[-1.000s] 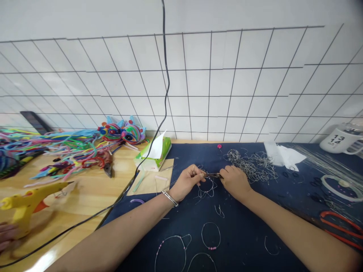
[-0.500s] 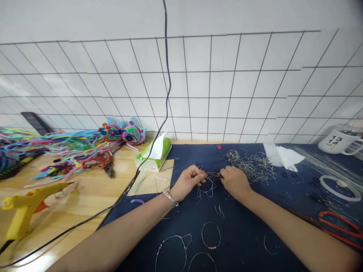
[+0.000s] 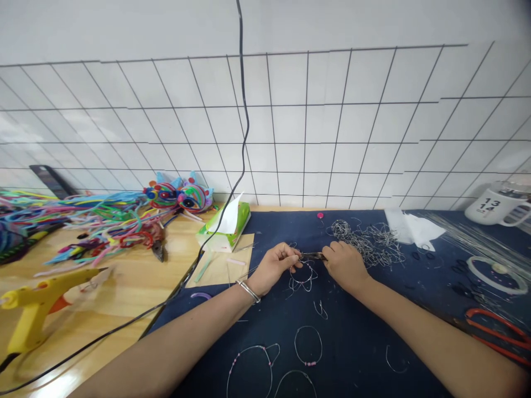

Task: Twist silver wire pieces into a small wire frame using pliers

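Observation:
My left hand [image 3: 277, 266] pinches part of a beaded wire ring [image 3: 306, 282] between thumb and fingers, above the dark blue cloth. Thin wire loops stick out around that ring like petals. In my right hand [image 3: 343, 264] is a pair of pliers [image 3: 312, 256], its dark jaws pointing left and meeting the wire at my left fingertips. The exact bite of the jaws is too small to make out. Nearer to me lie a wire ring with pink beads [image 3: 308, 346], a larger beaded wire ring [image 3: 250, 348] and a bent wire scrap [image 3: 320, 310].
A tangle of wire [image 3: 369, 243] lies behind my right hand, with straight wires and a white mug [image 3: 495, 204] further right. Orange-handled scissors [image 3: 498, 334] sit at the right. Leftward are a tissue pack [image 3: 232, 229], a black cable [image 3: 244, 138] and a yellow glue gun [image 3: 39, 301].
Both hands stay almost where they were. The pliers and the petalled wire ring have shifted only very slightly.

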{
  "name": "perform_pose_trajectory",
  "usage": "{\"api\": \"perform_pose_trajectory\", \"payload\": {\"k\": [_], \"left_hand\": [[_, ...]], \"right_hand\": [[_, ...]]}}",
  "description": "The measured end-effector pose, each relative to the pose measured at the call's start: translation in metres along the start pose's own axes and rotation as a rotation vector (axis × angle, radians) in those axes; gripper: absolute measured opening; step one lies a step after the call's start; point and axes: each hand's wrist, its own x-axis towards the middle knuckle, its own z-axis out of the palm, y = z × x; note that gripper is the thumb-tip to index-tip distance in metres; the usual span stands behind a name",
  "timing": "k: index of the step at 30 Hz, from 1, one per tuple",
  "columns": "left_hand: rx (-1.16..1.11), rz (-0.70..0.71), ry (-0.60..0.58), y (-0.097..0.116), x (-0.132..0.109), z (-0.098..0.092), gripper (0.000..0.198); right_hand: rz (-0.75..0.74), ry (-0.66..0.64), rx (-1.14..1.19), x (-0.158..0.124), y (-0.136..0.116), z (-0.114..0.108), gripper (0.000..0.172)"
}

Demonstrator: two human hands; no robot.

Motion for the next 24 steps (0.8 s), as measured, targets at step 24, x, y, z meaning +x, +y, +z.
{"api": "perform_pose_trajectory", "payload": {"k": [24], "left_hand": [[0.089, 0.006, -0.018, -0.0015, 0.0002, -0.0010, 0.023]], "right_hand": [[-0.012, 0.064, 0.018, 0.0020, 0.0043, 0.0019, 0.016]]}}
